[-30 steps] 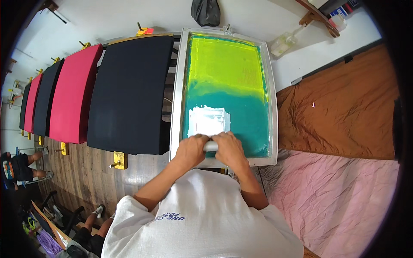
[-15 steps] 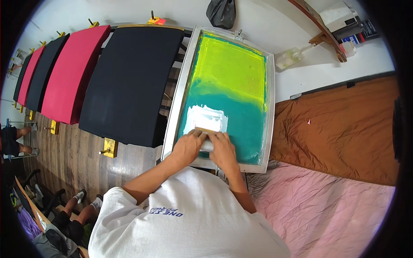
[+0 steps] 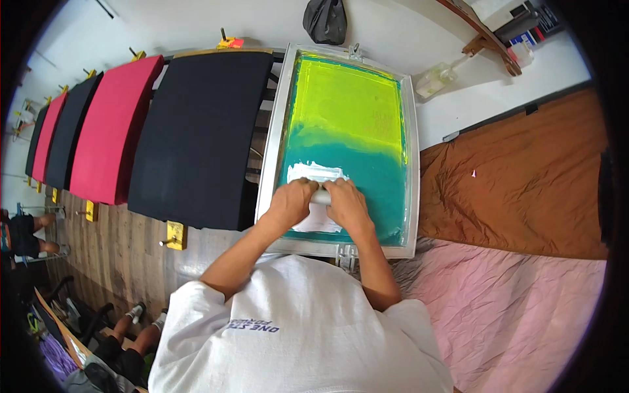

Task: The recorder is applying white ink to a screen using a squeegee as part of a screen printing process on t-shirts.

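Screen: pale metal frame, serving as landmark. Its mesh is yellow-green in the far part and teal in the near part. White ink lies within the screen, in the near half and left of its middle.

Squeegee: inside the screen, over the white ink, which shows both beyond and nearer than it.

Left hand: fingers curled over the squeegee's left part, gripping it. Right hand: fingers closed likewise on the right part. The two hands sit close together; the undersides of the fingers are hidden.

Surroundings: a clamp is at the screen's far edge. Left of the screen stands a black board, then a pink board. Right of the screen are a brown sheet and, nearer, a pink sheet. A black bag hangs beyond the screen.
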The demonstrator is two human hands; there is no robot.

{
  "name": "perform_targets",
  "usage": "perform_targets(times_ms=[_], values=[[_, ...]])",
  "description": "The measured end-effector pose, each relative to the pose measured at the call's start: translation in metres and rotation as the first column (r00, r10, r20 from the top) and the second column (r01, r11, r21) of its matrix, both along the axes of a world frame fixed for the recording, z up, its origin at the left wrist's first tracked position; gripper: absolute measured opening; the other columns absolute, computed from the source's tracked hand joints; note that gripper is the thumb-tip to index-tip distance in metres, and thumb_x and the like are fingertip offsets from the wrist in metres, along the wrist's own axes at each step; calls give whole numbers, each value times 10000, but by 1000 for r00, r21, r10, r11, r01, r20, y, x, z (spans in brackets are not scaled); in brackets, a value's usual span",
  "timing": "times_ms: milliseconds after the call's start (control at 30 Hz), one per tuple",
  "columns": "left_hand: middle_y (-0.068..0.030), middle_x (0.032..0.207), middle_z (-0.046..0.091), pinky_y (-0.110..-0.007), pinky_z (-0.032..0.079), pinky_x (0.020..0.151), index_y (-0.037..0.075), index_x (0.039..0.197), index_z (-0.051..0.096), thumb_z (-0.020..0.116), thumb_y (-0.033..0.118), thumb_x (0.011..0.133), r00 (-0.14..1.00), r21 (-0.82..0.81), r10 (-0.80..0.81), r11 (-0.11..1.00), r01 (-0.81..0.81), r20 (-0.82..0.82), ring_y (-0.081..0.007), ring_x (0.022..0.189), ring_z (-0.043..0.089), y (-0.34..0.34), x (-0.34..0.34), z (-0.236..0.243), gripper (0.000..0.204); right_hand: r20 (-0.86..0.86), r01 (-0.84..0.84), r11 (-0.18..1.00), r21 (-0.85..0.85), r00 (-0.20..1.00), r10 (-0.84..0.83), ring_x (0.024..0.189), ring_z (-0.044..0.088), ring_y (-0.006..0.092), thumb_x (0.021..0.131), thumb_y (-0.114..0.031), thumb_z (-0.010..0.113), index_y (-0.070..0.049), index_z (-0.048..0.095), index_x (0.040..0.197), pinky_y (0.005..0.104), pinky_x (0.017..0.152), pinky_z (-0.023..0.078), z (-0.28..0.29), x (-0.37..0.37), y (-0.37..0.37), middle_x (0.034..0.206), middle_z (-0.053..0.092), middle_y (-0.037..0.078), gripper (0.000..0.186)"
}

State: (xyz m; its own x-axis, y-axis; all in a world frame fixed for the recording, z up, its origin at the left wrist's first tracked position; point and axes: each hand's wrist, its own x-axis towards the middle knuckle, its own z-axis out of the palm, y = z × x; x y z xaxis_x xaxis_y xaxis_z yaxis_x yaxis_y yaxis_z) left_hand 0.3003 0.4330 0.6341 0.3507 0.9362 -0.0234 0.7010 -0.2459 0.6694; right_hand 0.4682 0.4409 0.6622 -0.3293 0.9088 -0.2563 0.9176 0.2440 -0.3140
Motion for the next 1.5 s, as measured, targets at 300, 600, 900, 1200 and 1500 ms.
perform_targets(times_ms=[300,600,900,1200,1500], values=[[-187,1153,645,-428,545,852,30,1184,637,630,-79,678,998,18,-53,998,53,-26,-370,1003,652,-83,-3,20,517,-208,27,999,37,978,-18,1059,552,349,714,48,641,-34,638,1089,437,842,527,4,12,-87,1112,578,152,384],[-187,940,688,-466,555,725,55,1045,698,567,-51,755,996,18,-9,1000,10,-93,-395,815,676,-11,-5,29,335,-181,75,995,71,982,-62,988,599,386,727,32,613,-26,671,1032,472,844,521,2,4,-16,970,656,172,316],[-220,1090,635,-463,551,790,37,1149,603,563,-88,728,986,7,-138,990,139,-94,-414,923,652,-59,-7,15,440,-215,72,994,87,975,-52,1022,577,376,758,47,587,-40,637,1157,465,851,510,-10,4,-72,1118,562,186,411],[-180,1055,683,-457,553,770,71,1150,649,615,-32,710,974,-96,-159,985,145,-164,-402,902,666,-35,-6,46,452,-228,56,997,-55,971,-67,949,621,408,762,39,596,-58,649,1107,471,828,523,10,5,-49,981,606,218,362],[-191,1116,648,-467,540,814,56,1160,620,555,-93,727,995,44,-60,997,63,-82,-409,972,642,-20,-1,13,462,-205,80,988,129,977,-53,997,622,383,767,34,590,-69,648,1151,464,837,528,-22,-1,-28,1038,629,196,402]])
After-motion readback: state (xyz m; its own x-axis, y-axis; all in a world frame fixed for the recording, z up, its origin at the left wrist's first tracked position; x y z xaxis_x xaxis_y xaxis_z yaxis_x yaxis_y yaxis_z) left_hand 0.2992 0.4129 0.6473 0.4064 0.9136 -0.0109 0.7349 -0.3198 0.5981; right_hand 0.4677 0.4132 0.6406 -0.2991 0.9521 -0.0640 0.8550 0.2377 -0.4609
